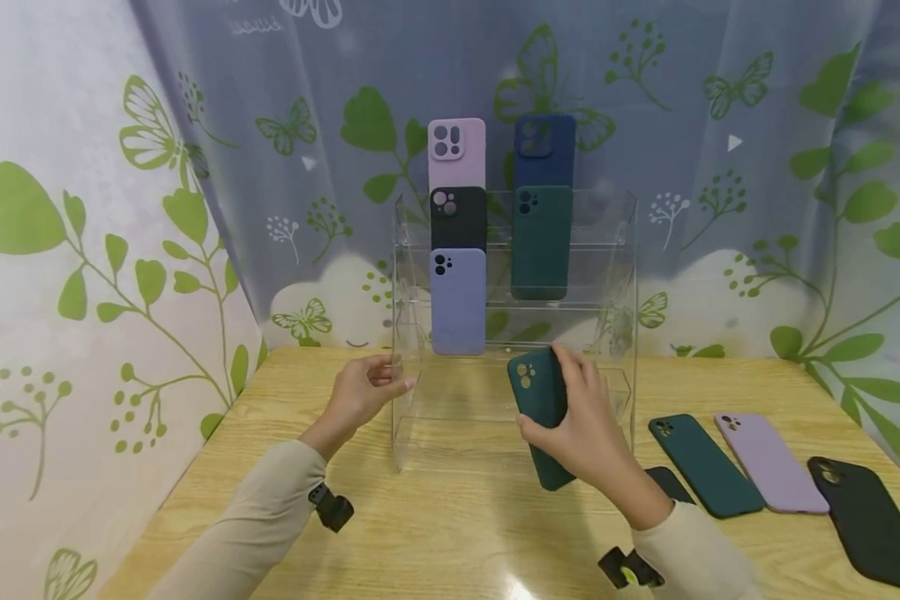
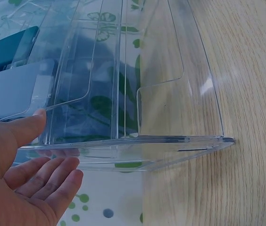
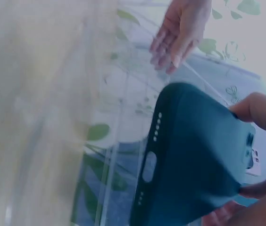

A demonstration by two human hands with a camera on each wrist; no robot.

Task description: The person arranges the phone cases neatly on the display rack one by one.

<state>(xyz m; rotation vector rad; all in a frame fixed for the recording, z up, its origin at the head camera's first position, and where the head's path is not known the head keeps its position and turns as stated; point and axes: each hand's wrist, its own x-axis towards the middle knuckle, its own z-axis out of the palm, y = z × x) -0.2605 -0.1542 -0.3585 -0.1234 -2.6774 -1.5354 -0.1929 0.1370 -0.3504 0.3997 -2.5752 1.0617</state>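
Wood-grain counter (image 1: 435,542), lower frame; leaf-print curtain (image 1: 457,50), upper frame. Your right hand (image 1: 585,421) grasps a green case (image 1: 543,392); your left hand (image 1: 358,393), fingers (image 2: 67,190) loose, at a clear rack (image 2: 170,139).

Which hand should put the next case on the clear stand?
Probably the right hand: it holds a green case in front of the clear stand. The left hand holds no case and is at the stand's side.
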